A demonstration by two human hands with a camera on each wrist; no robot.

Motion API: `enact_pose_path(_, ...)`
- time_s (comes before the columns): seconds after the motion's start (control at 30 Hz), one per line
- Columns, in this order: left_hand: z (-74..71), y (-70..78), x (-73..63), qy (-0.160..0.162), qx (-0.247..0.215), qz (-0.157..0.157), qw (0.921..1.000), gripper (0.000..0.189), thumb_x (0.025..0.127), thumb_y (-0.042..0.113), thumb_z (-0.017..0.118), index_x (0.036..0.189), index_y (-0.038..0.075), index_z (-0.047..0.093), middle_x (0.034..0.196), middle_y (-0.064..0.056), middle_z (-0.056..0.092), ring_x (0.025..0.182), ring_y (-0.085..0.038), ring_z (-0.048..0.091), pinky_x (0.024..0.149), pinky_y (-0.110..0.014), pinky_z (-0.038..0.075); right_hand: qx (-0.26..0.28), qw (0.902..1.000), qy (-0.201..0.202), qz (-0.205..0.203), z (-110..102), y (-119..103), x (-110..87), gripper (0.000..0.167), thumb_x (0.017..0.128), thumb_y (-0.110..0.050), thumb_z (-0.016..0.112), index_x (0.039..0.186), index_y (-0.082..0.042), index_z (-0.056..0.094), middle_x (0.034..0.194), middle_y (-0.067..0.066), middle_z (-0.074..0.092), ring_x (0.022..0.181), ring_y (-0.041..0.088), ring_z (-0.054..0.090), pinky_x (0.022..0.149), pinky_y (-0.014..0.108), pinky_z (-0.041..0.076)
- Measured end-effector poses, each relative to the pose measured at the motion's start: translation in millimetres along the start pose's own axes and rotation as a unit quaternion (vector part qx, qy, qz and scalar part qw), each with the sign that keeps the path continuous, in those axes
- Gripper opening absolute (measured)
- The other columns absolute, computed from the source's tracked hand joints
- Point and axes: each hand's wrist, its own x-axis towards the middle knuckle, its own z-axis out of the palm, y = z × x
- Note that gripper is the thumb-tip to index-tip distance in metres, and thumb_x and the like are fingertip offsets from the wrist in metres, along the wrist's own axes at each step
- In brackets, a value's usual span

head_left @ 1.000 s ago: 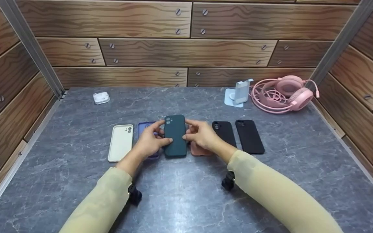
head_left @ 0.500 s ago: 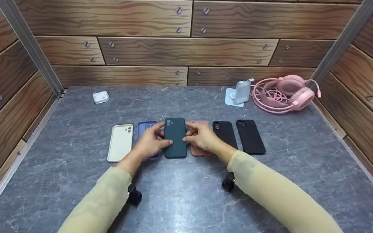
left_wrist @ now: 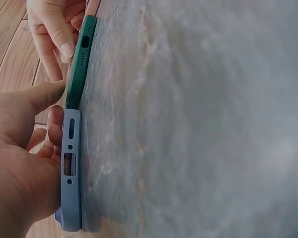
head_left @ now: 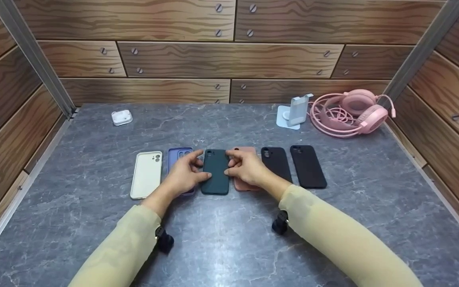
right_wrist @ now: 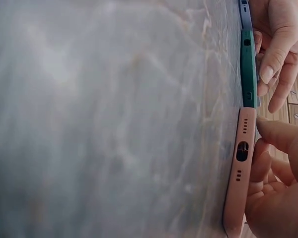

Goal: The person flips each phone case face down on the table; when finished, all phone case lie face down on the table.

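Observation:
A dark green phone case [head_left: 215, 175] lies flat, camera end away from me, in the middle of a row of phone cases. My left hand [head_left: 183, 173] holds its left edge, thumb over the back, reaching across a blue-purple phone case [left_wrist: 71, 168]. At the right edge my right hand [head_left: 249, 169] holds it with thumb and index finger, above a pink phone case [right_wrist: 241, 158]. In the left wrist view the green case's lower edge [left_wrist: 82, 54] rests on the table, with the left thumb tip at its corner. The other fingertips are partly hidden.
A cream phone case [head_left: 146, 175] lies at the row's left end; two black cases [head_left: 309, 167] lie at the right. Behind stand a white earphone case [head_left: 122, 117], a pale blue phone stand [head_left: 298, 111] and pink headphones [head_left: 351, 113]. Wood-patterned walls enclose the grey table [head_left: 221, 239].
The green case's camera end has come down towards me, and the case now lies flat in the row. Both hands stay at its sides. The head view has tilted slightly down.

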Motion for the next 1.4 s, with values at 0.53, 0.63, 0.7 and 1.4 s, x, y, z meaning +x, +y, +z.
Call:
enact_pose_path(0.53, -7.5, 3.3, -5.6, 0.019, -0.001, 0.009, 0.9998, 0.076, 0.089, 0.005, 0.084, 0.157, 0.001, 0.05, 0.118, -0.015, 0.068, 0.091, -0.021, 0.063, 0.078, -0.031, 0.054, -0.014, 0.9998, -0.003, -0.017, 2.9, -6.5, 3.1, 0.064, 0.094, -0.008, 0.082, 0.152, -0.002, 0.057, 0.104, 0.006, 0.068, 0.09, 0.017, 0.066, 0.083, 0.031, 0.055)
enact_pose_path(0.63, -8.5, 5.3, -6.3, 0.02, -0.015, 0.006, 0.9997, 0.074, 0.09, 0.005, 0.084, 0.156, 0.001, 0.051, 0.118, -0.016, 0.067, 0.09, -0.021, 0.063, 0.075, -0.03, 0.055, -0.019, 0.9997, -0.006, -0.015, 3.6, -7.1, 4.3, 0.063, 0.095, -0.008, 0.081, 0.153, -0.002, 0.056, 0.104, 0.006, 0.068, 0.091, 0.017, 0.066, 0.084, 0.031, 0.055)
enact_pose_path(0.7, -9.8, 7.0, -6.6, 0.019, -0.025, 0.005, 0.9995, 0.073, 0.091, 0.005, 0.083, 0.156, 0.001, 0.05, 0.119, -0.017, 0.065, 0.09, -0.022, 0.064, 0.075, -0.031, 0.055, -0.017, 0.9997, -0.008, -0.014, 4.1, -7.5, 5.2, 0.063, 0.095, -0.007, 0.081, 0.153, -0.002, 0.056, 0.105, 0.007, 0.068, 0.091, 0.018, 0.066, 0.084, 0.031, 0.055)
enact_pose_path(1.4, -63.8, 5.8, -22.1, 0.082, -0.008, 0.01, 0.9966, 0.06, 0.093, 0.007, 0.08, 0.148, 0.0, 0.058, 0.12, -0.021, 0.068, 0.1, -0.028, 0.064, 0.079, -0.028, 0.052, -0.006, 0.999, 0.031, -0.031, 0.9, -19.9, -1.0, 0.053, 0.098, -0.014, 0.079, 0.148, -0.006, 0.062, 0.103, 0.003, 0.074, 0.094, 0.02, 0.069, 0.084, 0.036, 0.057)
